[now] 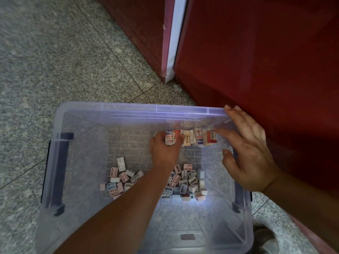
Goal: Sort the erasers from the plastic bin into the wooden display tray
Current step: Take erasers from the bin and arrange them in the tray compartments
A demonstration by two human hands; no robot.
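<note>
Clear plastic bin fills the lower half of the frame and sits on a speckled stone-tile floor. Dark handles are clipped on its left side and right side.

Left hand is at frame centre, its arm coming in from the bottom edge and reaching down inside the bin. Its fingers are curled round a couple of erasers, which stand upright with white and red wrappers. They form the left end of a standing row packed side by side against the bin's far wall, right of centre.

Right hand is at middle right, over the bin's far right corner. Its fingers are straight, spread wide and holding nothing. The fingertips reach the rim, and the thumb points in toward the bin. Can't tell how firmly it presses.

A loose pile of small pink, blue and white erasers lies on the bin bottom below the left hand. More of them are scattered left of the forearm.

A red cabinet takes up the upper right, with a white edge strip at top centre. A small pale scrap lies on the floor at its foot.
</note>
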